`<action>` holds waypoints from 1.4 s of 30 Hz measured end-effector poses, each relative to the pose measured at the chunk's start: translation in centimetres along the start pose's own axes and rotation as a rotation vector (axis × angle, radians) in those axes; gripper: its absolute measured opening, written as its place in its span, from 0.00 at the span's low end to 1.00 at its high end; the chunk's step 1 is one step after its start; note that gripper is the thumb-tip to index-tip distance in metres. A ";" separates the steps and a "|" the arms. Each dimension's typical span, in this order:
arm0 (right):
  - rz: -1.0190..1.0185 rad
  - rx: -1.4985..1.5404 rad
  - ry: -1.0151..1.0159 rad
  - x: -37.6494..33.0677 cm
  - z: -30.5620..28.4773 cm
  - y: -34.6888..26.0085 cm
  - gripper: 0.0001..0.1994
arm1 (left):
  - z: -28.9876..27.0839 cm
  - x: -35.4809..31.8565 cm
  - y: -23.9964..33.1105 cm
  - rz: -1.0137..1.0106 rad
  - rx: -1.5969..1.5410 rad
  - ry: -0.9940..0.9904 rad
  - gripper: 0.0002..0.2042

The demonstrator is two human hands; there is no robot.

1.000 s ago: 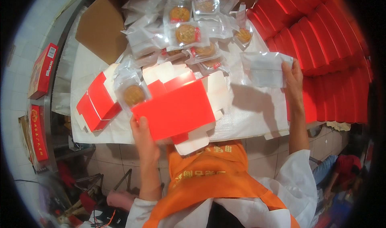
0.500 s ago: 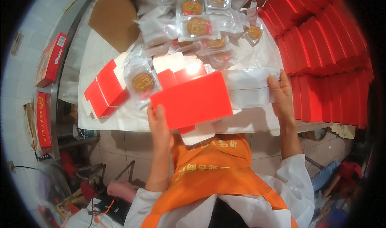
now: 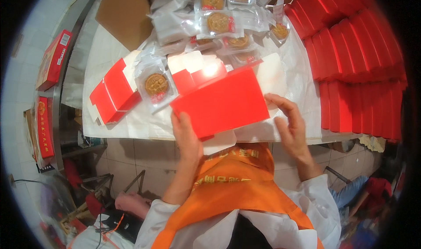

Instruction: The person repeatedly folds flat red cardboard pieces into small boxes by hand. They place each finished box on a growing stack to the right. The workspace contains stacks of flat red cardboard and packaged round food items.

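Observation:
My left hand grips the near left corner of a red cardboard box, which is tilted over the table's front edge. White flaps stick out at the box's right end. At that end is my right hand, fingers apart, index fingertip at the box edge and nothing in its grasp. A mooncake in a clear sealed pouch lies left of the box. Farther left rests another red box with white end flaps. Behind the held box shows one more red carton with white flaps, partly hidden.
Several pouched mooncakes are heaped at the back. Beside them stands a brown cardboard piece. Stacked red boxes fill the right side. Two printed red boxes are at the far left. White sheeting covers the table.
The white pouches my right hand held at the box's right end are no longer visible. That hand has let go and moved left and down to the box edge. The box shifted slightly right.

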State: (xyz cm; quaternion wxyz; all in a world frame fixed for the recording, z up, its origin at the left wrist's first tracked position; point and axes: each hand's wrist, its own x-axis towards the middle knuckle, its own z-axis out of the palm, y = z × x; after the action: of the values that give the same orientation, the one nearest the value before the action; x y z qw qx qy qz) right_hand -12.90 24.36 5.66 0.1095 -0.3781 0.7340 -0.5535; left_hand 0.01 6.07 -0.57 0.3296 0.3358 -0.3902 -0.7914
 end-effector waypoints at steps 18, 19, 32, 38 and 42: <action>0.102 0.498 -0.380 -4.7 2.8 3.1 0.13 | -2.0 -4.8 -0.2 0.112 0.671 -0.718 0.21; 0.143 0.573 -0.339 -5.2 3.4 3.4 0.10 | -2.6 -4.5 -0.5 0.125 0.674 -0.748 0.19; 0.156 0.763 0.139 -8.2 8.4 3.9 0.18 | -2.7 -4.8 -1.2 0.460 0.424 -0.628 0.12; 0.165 0.639 -0.041 -7.2 7.4 3.0 0.16 | -2.7 -5.4 -0.1 0.343 0.573 -0.578 0.14; 0.188 0.403 -0.083 -6.7 7.2 2.2 0.13 | -3.1 -4.8 -0.1 0.373 0.647 -0.638 0.12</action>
State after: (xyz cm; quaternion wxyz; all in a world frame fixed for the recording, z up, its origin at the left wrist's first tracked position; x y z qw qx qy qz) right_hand -5.03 23.88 -0.68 0.2641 -0.3007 0.6354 -0.6604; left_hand 5.12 8.64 -0.76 0.2085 0.0861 -0.7510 -0.6206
